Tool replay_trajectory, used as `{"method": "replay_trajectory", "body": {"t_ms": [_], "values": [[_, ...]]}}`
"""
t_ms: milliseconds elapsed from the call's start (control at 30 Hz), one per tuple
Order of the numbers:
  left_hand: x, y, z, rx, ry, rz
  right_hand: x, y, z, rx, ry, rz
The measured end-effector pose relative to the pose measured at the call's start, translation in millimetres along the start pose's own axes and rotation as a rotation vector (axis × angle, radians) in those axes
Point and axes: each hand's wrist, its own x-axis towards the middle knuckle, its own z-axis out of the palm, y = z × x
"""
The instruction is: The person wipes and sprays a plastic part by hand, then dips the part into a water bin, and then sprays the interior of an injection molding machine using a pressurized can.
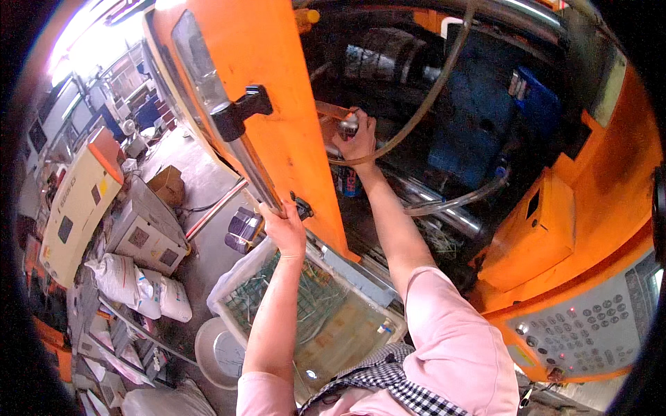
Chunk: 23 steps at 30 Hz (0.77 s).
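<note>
My left hand [285, 227] is wrapped around the lower end of a long metal bar handle [251, 166]. Black brackets fix this handle to an orange machine door [277, 83]. Past the door's edge, my right hand [356, 142] reaches into the dark machine interior, its fingers curled around a silver-topped can [348, 126], seemingly a spray can. Just below that hand a blue and red printed surface [348, 182] shows; whether it belongs to the same can I cannot tell. A clear hose [423, 104] loops down past my right wrist.
Below my arms stands a plastic bin [333, 326] with water and green netting. Shiny rods [444, 208] and a blue block [465, 132] are inside the machine. A button panel [583, 326] lies at right. White sacks [142, 288] and a round tub [218, 350] are at left.
</note>
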Motion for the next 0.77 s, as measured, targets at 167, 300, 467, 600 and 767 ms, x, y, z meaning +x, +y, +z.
{"method": "replay_trajectory", "body": {"t_ms": [167,300,467,600,767], "values": [[-0.9,-3.3,1.0,-0.045,-0.018,-0.036,-25.1,31.7,-3.2,0.112,-0.058,0.03],[-0.2,-10.7,-2.4,-0.028,0.007,0.041,-10.4,21.4,7.5,0.06,-0.079,0.03],[-1.0,2.0,-0.7,-0.009,-0.018,0.005,37.3,4.9,19.5,-0.099,0.089,-0.057],[-0.2,-2.8,-1.0,0.033,-0.003,-0.001,54.4,-5.7,20.1,-0.134,0.004,0.002],[-0.2,-10.7,1.3,0.07,0.039,0.067,47.7,-5.0,17.3,-0.146,-0.067,0.087]]}}
